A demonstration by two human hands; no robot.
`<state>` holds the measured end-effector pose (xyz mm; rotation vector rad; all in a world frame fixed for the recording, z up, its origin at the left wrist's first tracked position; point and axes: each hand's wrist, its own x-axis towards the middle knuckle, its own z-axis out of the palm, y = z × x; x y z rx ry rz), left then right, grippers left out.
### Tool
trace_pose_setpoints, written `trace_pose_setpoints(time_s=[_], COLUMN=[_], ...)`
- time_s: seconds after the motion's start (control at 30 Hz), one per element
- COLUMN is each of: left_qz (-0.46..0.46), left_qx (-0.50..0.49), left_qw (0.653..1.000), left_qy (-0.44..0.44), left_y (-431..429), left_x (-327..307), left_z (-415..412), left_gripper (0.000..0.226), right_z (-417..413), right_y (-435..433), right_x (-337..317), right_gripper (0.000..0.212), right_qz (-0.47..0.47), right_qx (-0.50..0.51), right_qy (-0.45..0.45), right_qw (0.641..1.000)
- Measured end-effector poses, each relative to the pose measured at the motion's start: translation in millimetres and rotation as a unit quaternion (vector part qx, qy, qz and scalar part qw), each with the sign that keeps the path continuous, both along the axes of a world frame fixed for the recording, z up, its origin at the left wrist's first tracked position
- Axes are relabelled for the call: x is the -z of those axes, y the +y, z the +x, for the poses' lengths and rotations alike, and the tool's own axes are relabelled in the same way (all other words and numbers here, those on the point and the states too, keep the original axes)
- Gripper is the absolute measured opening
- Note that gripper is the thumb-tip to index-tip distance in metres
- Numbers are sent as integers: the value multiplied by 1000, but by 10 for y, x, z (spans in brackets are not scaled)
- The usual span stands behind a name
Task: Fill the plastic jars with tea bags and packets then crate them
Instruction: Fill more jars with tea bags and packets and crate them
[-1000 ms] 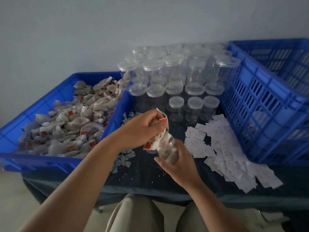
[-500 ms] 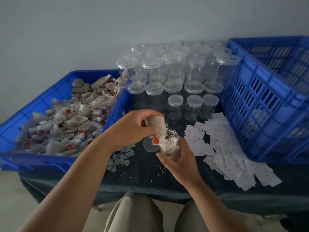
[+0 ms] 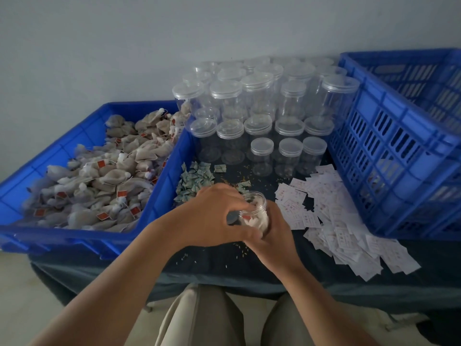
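A small clear plastic jar (image 3: 257, 208) stuffed with white tea bags is tilted to the left, and my right hand (image 3: 277, 231) grips it from below and behind. My left hand (image 3: 214, 216) arches against the jar's left side, fingers curled down at its mouth. The jar's round lid (image 3: 232, 219) shows in the gap under those fingers; whether they hold it is hidden. Loose tea bags (image 3: 112, 176) with red tags fill the blue bin (image 3: 159, 196) on the left. The tall blue crate (image 3: 399, 146) stands on the right.
Several lidded empty jars (image 3: 259, 121) stand in rows at the back of the dark table. A heap of small green packets (image 3: 194, 178) lies beside the bin. White paper packets (image 3: 336, 216) spread along the crate's foot. My knees are below the table's front edge.
My left hand pushed the tea bags down into the jar and dropped to the table beside it, over the lid. The jar sank lower and tipped left.
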<state>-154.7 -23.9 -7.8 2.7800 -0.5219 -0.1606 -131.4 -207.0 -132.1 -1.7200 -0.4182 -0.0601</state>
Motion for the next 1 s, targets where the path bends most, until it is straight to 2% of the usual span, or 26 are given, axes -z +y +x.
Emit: trace_pose_setpoints(time_s=[0.1,0.13,0.23,0.3,0.33,0.37,0.4,0.43,0.5,0.53,0.57,0.7,0.77,0.9,1.0], left_qz=[-34,-28,-31,-155,-229,-258,-228,-164,1,52,65,-4,-46,-124,-275], left_qx=[-35,-33,-4,-54,-111,-174,-226,-253,-237,-226,-228,-283,-304,-328,-331], left_qw=[994,994,1000,986,967,949,944,951,971,973,971,957,948,922,883], left_qy=[-103,-99,-4,9,-18,-57,-79,-63,11,25,15,-64,-85,-163,-185], left_y=[-53,-67,-34,42,109,193,300,415,599,655,684,678,670,592,408], left_x=[33,47,100,125,166,217,288,383,640,770,875,1070,1076,932,593], left_z=[-26,-36,-11,73,134,193,253,304,352,355,354,364,345,266,179], left_gripper=[60,60,61,44,37,32,26,24,29,29,30,8,5,22,26], right_z=[-3,-6,-10,6,13,21,28,33,45,53,58,49,39,7,-17], right_y=[2,5,6,-5,-8,-9,-10,-9,-10,-12,-14,-3,-6,3,-56], right_x=[13,18,33,44,46,44,43,45,54,58,55,26,21,-7,-49], right_gripper=[44,45,45,47,47,47,46,45,45,44,43,41,41,45,51], right_qz=[-14,-24,-38,-10,5,18,28,35,40,40,39,32,30,12,-10], right_qx=[-9,-11,-12,-3,5,15,27,36,47,49,50,51,53,50,45], right_qy=[-20,-29,-45,-37,-30,-25,-21,-18,-10,-8,-8,-17,-17,-28,-40], right_qw=[1000,999,998,999,1000,999,999,999,998,998,998,998,998,998,998])
